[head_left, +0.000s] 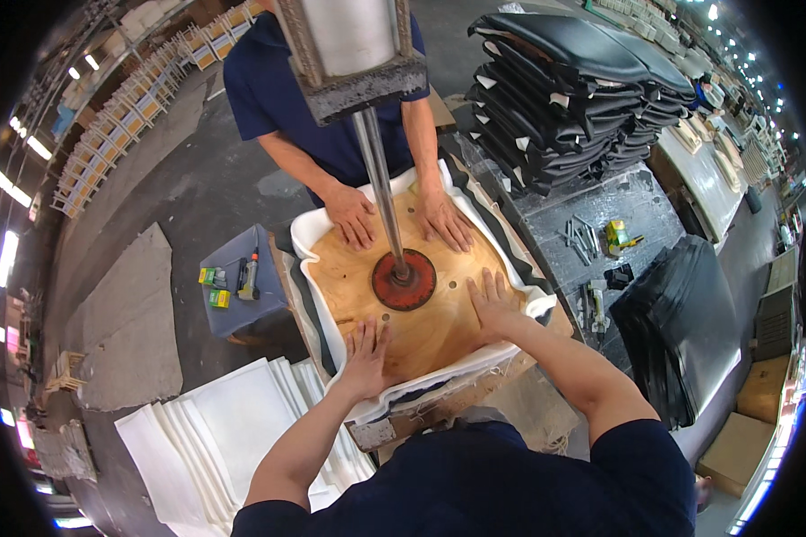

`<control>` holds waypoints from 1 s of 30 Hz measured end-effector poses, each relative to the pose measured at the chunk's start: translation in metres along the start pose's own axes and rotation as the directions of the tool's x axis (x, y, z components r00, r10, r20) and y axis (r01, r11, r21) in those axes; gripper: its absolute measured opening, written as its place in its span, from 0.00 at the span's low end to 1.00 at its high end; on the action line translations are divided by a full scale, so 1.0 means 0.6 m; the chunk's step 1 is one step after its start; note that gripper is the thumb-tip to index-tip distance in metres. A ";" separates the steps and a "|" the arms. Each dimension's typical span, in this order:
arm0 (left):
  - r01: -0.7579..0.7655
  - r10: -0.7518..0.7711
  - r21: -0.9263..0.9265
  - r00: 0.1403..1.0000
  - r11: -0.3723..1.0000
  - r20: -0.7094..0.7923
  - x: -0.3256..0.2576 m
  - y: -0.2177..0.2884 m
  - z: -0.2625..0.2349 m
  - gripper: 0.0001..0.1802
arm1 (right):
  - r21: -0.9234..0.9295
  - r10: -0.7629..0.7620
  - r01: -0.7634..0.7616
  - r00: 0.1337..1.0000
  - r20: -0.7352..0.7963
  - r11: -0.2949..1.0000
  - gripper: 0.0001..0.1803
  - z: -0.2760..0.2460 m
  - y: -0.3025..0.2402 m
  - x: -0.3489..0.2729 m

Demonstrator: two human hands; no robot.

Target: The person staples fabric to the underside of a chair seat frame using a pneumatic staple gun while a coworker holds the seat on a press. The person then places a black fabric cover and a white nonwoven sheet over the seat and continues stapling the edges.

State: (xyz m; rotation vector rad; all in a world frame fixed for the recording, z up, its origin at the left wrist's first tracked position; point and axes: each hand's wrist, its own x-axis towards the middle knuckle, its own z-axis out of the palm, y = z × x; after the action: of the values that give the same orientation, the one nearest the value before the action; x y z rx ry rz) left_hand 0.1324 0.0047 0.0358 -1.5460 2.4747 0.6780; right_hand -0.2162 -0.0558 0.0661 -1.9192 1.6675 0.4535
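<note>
Left hand [365, 358] and right hand [493, 302] lie flat, fingers spread, gripping nothing, on the wooden board [421, 331], which rests on white foam [318, 228] under the red press disc [404, 280].

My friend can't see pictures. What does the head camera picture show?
Two people press flat hands on a wooden seat board lying on white foam, the wearer's left hand and right hand nearest. A red press disc pins its middle. Black seat covers are stacked behind.
</note>
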 end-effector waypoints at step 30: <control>0.107 -0.207 -0.233 0.863 0.967 -0.461 0.062 0.024 0.015 0.45 | 0.205 0.128 -0.006 0.798 -0.588 0.979 0.45 0.050 -0.060 0.053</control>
State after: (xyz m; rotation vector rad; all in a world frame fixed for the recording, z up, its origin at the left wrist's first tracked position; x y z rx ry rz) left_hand 0.1015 -0.0164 0.0192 -2.2052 2.6272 0.5837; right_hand -0.1727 -0.0600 0.0306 -1.9738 2.0780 -0.3385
